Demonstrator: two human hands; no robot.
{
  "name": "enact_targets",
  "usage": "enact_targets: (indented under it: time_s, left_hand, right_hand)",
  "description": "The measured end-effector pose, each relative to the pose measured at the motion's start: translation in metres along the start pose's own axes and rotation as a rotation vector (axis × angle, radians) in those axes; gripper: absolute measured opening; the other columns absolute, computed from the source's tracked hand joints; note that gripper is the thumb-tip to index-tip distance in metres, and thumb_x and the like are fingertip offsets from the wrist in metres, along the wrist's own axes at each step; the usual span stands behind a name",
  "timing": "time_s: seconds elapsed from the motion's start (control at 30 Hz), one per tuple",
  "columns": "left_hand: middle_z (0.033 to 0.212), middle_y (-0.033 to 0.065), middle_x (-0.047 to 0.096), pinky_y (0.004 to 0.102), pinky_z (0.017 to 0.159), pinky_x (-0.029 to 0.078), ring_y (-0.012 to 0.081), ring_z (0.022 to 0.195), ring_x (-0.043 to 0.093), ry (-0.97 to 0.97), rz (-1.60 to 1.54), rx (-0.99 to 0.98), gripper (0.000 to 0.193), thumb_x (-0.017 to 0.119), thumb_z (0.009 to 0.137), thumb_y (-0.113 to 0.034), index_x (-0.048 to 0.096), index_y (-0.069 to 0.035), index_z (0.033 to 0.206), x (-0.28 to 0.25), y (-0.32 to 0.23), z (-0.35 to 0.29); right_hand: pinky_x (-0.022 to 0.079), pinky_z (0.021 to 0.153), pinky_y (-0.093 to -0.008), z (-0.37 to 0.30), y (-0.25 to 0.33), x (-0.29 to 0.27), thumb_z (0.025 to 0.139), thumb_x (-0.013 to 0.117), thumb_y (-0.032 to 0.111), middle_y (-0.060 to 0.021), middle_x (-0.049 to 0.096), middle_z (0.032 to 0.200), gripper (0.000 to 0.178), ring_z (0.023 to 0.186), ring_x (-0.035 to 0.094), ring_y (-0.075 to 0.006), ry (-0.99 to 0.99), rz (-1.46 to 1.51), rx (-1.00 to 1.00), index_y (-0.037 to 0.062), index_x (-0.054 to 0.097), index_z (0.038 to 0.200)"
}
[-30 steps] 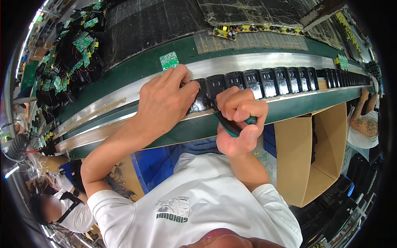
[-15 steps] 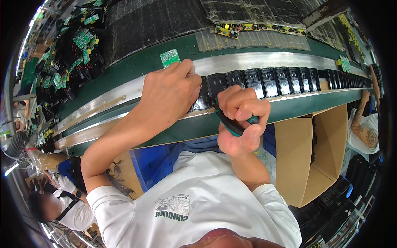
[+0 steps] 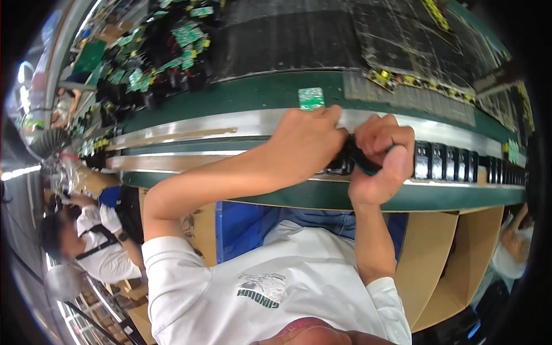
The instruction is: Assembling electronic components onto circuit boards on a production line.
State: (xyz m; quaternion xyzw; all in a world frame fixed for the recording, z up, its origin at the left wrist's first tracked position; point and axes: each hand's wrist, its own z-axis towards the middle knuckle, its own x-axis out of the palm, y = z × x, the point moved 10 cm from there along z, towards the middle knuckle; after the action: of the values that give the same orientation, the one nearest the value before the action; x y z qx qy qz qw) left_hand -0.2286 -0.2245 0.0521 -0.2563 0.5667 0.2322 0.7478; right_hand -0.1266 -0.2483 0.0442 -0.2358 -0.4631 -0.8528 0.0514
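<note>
A pair of pliers (image 3: 366, 164) with black and teal handles is gripped in my right hand (image 3: 382, 158), its fingers wrapped round the handles. My left hand (image 3: 307, 144) is beside it, fingers curled down at a black plastic case (image 3: 340, 165) on the rail; what they pinch is hidden. The plier tips meet the spot by the left fingertips, too covered to make out. Just beyond the left knuckles is a green circuit board (image 3: 311, 99). Right of my right hand, a row of open black plastic cases (image 3: 422, 160) stands along the rail.
Metal rails (image 3: 172, 138) run across the green bench. Circuit boards with wires (image 3: 187, 35) are heaped at far left, and yellow component boards (image 3: 402, 82) line the back. An open cardboard box (image 3: 424, 259) and a blue bin (image 3: 238, 233) stand below the bench edge. Co-workers (image 3: 106, 253) sit at either side.
The view has shifted, so bench and hands appear farther right. My right hand and the pliers have drawn closer to my left hand, with the fingers curled tighter.
</note>
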Motion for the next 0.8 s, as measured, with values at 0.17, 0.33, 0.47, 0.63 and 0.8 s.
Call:
enact_targets:
  time_s: [0.17,0.33,0.47,0.63,0.8]
  left_hand:
    - [0.087,0.0056,0.055,0.0374,0.052,0.045,0.0248,0.067,0.06,0.032,0.027,0.059,0.008,0.071,0.084,-0.019,0.072,-0.011,0.081,0.002,-0.008,0.006]
    - [0.088,0.0098,0.063,0.0397,0.056,0.049,0.0292,0.066,0.063,0.357,0.051,0.115,0.009,0.072,0.082,-0.018,0.07,-0.01,0.081,0.003,-0.007,0.025]
    - [0.089,0.0076,0.068,0.04,0.063,0.051,0.0283,0.068,0.062,0.273,-0.091,0.243,0.016,0.079,0.078,-0.021,0.07,-0.01,0.084,-0.005,0.005,0.066]
    - [0.086,0.0046,0.072,0.0394,0.075,0.053,0.0309,0.079,0.069,0.537,-0.222,0.252,0.028,0.082,0.077,-0.03,0.073,-0.007,0.091,0.028,0.027,0.095]
    - [0.088,0.0033,0.067,0.0368,0.077,0.051,0.0239,0.083,0.062,0.358,-0.339,0.127,0.025,0.084,0.081,-0.026,0.073,-0.008,0.093,0.024,0.039,0.16]
  right_hand:
    - [0.034,0.065,-0.0333,-0.001,0.007,-0.004,0.101,0.047,0.028,-0.0058,0.044,0.077,0.023,0.071,0.035,-0.0168,0.002,0.082,-0.038,0.0099,0.045,0.088]
    - [0.035,0.067,-0.0347,-0.017,0.018,0.003,0.104,0.052,0.046,-0.0062,0.047,0.078,0.039,0.071,0.04,-0.0188,-0.009,0.03,-0.12,0.0096,0.047,0.091]
    - [0.038,0.071,-0.0359,-0.028,0.012,0.003,0.103,0.055,0.041,-0.0086,0.053,0.082,0.035,0.073,0.042,-0.0205,-0.013,0.082,-0.1,0.0085,0.051,0.092]
    - [0.04,0.073,-0.0371,-0.02,0.019,0.004,0.103,0.053,0.031,-0.0086,0.054,0.08,0.028,0.071,0.042,-0.0207,0.05,0.08,-0.147,0.0068,0.053,0.089]
    - [0.04,0.071,-0.0368,-0.015,0.029,-0.013,0.104,0.054,0.031,-0.0087,0.055,0.08,0.027,0.071,0.043,-0.0208,0.017,0.178,-0.128,0.0074,0.055,0.091]
